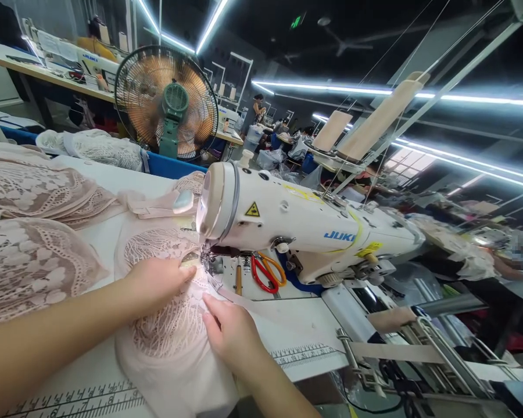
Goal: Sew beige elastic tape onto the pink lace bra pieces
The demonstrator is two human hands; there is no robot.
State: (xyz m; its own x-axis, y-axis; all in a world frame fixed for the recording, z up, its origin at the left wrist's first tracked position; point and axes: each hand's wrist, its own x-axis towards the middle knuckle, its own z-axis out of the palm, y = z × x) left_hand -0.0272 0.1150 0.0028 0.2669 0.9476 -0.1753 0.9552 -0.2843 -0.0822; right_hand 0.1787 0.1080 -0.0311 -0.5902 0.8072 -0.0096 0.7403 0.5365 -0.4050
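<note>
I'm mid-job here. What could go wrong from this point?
The left hand is close to the needle area of the sewing machine, so a slip might injure fingers. The lace garment, under both hands, could pucker if the right hand pulls unevenly. The pale band might twist.

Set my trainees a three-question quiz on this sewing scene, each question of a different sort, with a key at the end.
1. True or false: the left hand and the right hand both touch the pale lace garment.

2. Choose one: what shape is the yellow warning sign on the sewing machine?
A) round
B) square
C) triangular

3. Short answer: which two colours are the looped handles lying below the machine's arm?

Key: 1. True. 2. C. 3. Red and orange.
</note>
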